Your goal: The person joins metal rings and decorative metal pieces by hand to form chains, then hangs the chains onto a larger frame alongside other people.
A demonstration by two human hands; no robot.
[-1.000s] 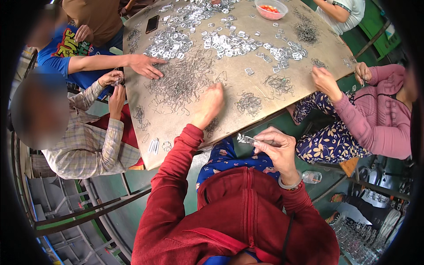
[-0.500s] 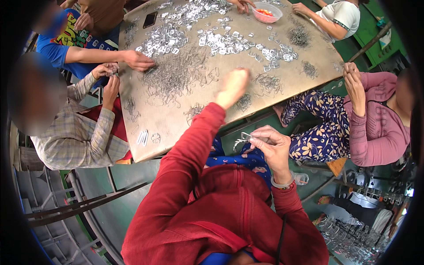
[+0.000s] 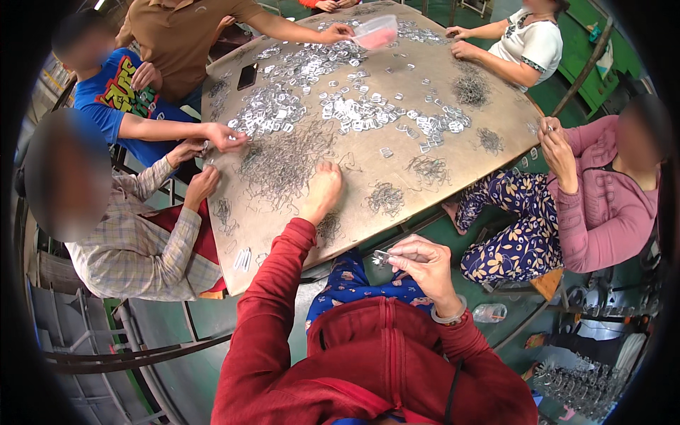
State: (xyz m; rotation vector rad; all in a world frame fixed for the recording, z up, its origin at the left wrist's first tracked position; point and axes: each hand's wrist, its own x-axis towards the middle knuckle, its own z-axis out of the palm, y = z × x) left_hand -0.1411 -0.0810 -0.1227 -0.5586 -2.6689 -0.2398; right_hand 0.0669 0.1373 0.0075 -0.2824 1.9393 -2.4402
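My left hand (image 3: 324,190) is over the near side of the brown table, its fingers curled closed beside a heap of thin bent wire pieces (image 3: 276,166). Whatever is between those fingertips is hidden. Above my lap, my right hand (image 3: 425,265) pinches a small bundle of shiny metal buckles (image 3: 382,257) between thumb and fingers. Smaller piles of bent wires (image 3: 385,200) lie right of my left hand. Beyond them spread many flat silver buckles (image 3: 361,110).
Several people sit or stand around the table (image 3: 354,248), their hands over its edges. One holds a tilted clear plastic bowl (image 3: 374,32) with reddish contents. A dark phone (image 3: 247,76) lies at the far left, and white strips (image 3: 242,259) lie at the near left corner.
My left hand has moved left, toward the large wire heap. My right hand still holds its metal pieces, slightly lower. A person in brown has taken hold of the plastic bowl and tilted it.
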